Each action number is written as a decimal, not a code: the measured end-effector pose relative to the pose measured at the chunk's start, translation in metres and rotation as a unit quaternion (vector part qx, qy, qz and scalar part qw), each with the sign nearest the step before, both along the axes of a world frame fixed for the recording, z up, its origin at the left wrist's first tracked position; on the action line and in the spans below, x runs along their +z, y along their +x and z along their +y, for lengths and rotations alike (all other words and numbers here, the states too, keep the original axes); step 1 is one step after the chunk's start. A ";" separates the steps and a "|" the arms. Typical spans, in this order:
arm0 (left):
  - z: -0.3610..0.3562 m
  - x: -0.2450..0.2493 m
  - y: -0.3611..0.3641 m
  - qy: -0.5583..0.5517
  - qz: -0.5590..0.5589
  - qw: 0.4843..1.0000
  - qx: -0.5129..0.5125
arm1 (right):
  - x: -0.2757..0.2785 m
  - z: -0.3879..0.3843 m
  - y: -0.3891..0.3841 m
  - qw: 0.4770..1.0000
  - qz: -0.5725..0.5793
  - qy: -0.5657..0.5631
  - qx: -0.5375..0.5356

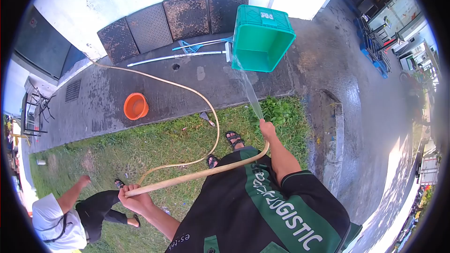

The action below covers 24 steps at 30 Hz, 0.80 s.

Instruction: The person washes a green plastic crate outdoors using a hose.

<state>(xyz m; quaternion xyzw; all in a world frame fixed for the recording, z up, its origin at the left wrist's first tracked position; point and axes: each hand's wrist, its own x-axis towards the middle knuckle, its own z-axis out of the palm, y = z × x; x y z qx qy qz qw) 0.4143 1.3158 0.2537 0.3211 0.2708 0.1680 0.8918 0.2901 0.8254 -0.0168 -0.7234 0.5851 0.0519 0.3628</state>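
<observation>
A pale yellow hose [197, 174] runs across the front of my body. Near its end, my right hand [267, 130] is wrapped round it, and water [250, 91] sprays from there up toward a green plastic crate [265, 47]. The crate lies tipped on its side on the concrete, its open mouth facing me. Farther back along the hose, my left hand [134, 198] is closed round it at the lower left. From there the hose loops over the grass and up to the wall.
An orange bucket [136, 106] stands on the concrete ledge. Dark metal plates [186, 18] lean against the white wall, with a long-handled squeegee [178, 58] and a blue rake [197, 46] before them. Another person [61, 220] walks on the grass at lower left.
</observation>
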 end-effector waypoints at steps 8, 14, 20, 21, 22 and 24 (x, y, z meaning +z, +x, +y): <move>-0.006 0.003 0.003 0.072 0.022 0.997 0.018 | 0.024 0.000 0.007 0.998 -0.005 0.060 -0.009; -0.063 0.054 -0.003 0.199 0.032 0.977 0.064 | -0.010 -0.005 0.008 1.000 -0.010 -0.004 0.001; -0.010 0.002 0.005 0.028 0.008 0.999 0.042 | 0.030 0.000 0.015 0.997 -0.015 0.067 -0.034; -0.010 0.001 0.006 0.034 0.003 0.999 0.034 | 0.045 0.002 0.017 0.991 -0.015 0.126 -0.052; -0.010 0.000 0.006 0.034 0.003 0.999 0.034 | 0.034 0.000 0.016 0.991 -0.015 0.126 -0.052; -0.014 0.000 0.005 0.046 -0.012 0.998 0.034 | 0.012 -0.004 0.015 0.994 -0.013 0.099 -0.045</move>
